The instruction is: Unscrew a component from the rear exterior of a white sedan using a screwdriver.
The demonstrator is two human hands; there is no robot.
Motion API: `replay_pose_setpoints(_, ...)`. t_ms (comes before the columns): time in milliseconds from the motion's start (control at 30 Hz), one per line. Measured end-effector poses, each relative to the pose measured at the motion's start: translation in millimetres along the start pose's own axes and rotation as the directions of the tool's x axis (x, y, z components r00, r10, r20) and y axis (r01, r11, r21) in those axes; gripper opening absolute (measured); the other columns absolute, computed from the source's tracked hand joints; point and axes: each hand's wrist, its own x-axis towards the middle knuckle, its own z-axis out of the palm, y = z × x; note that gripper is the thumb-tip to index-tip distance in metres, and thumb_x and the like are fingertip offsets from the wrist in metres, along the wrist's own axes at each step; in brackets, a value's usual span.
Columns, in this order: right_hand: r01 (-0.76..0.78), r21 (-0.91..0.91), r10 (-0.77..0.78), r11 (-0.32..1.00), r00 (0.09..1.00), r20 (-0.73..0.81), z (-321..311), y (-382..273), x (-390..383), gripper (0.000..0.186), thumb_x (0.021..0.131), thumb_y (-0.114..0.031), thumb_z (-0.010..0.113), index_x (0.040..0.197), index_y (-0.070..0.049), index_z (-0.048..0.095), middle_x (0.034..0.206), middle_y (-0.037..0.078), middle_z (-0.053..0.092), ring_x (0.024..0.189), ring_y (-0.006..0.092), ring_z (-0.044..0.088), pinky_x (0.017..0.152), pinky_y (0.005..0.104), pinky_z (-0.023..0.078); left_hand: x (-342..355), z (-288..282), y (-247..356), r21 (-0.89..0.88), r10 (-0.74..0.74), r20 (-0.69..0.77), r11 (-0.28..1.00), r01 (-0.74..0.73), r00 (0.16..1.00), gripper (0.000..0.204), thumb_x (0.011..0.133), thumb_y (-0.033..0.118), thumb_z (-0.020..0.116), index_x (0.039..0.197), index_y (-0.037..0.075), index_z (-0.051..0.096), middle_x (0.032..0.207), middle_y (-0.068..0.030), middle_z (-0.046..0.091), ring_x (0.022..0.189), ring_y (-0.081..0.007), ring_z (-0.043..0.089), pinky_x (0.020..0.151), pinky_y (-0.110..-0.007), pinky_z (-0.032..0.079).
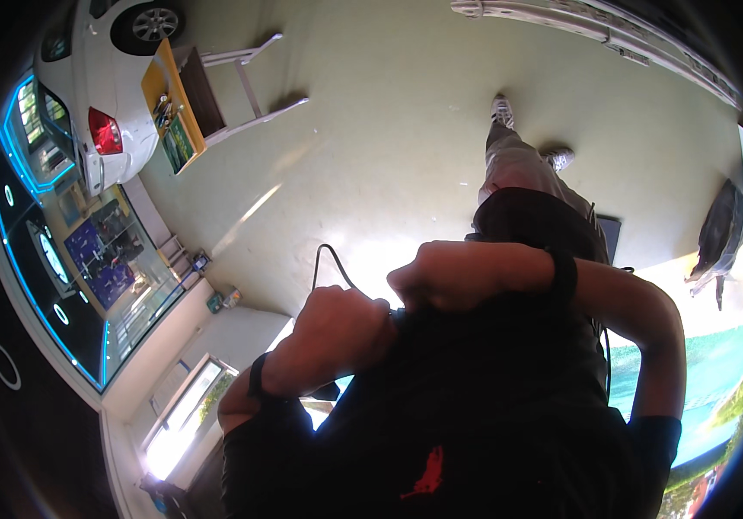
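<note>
My left hand [337, 329] and my right hand [449, 277] are raised against my black shirt [475, 415], close to each other, both with fingers curled closed. Between them shows a small part of a dark item [393, 316], too hidden to name; what each hand grips is unclear. A thin black cable [332, 253] loops up just beyond my left hand. My dark wristbands sit on both wrists. Beyond my hands are my legs in light trousers [510, 160] and two sneakers [501, 112] on the pale floor [371, 130].
A white car [121, 112] stands at upper left beside a small yellow-topped table [161, 69]. Blue-lit panels [60, 303] and a window [181, 432] are at left. A metal rail [579, 26], a dark mat [613, 233] and an unclear dark shape [721, 225] are at right.
</note>
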Motion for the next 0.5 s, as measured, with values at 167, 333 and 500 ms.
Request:
replay_pose_setpoints(167,0.016,0.014,-0.016,1.0,0.999,-0.031,-2,4,-3,0.013,0.068,0.005,0.048,0.079,-0.001,0.052,0.073,0.012,0.06,0.072,0.0307,0.058,0.063,0.0367,0.042,4,-4,-6,-0.036,0.048,0.033,0.998,-0.047,0.998,0.019,0.074,0.022,0.054,0.065,0.006,0.059,0.057,-0.0112,0.056,0.054,-0.0281,0.058,0.049,-0.037,0.045)
replay_pose_setpoints(333,0.046,0.033,-0.045,0.998,0.999,-0.03,0,7,-1,0.012,0.068,0.006,0.048,0.078,0.0,0.05,0.073,0.011,0.06,0.071,0.0276,0.059,0.063,0.0343,0.044,1,0,-2,-0.005,0.005,0.021,1.0,-0.005,1.0,0.014,0.068,0.02,0.058,0.063,0.007,0.059,0.05,-0.0103,0.053,0.051,-0.0287,0.056,0.049,-0.037,0.044)
replay_pose_setpoints(500,-0.016,0.176,0.028,0.984,0.997,-0.066,-9,13,-5,0.002,0.075,0.0,0.049,0.076,0.001,0.05,0.07,0.009,0.06,0.067,0.0209,0.06,0.061,0.0305,0.045,8,5,-18,-0.357,0.167,0.126,0.927,-0.113,0.978,0.012,0.076,0.014,0.054,0.075,0.005,0.061,0.062,-0.0122,0.059,0.058,-0.0253,0.061,0.056,-0.033,0.048)
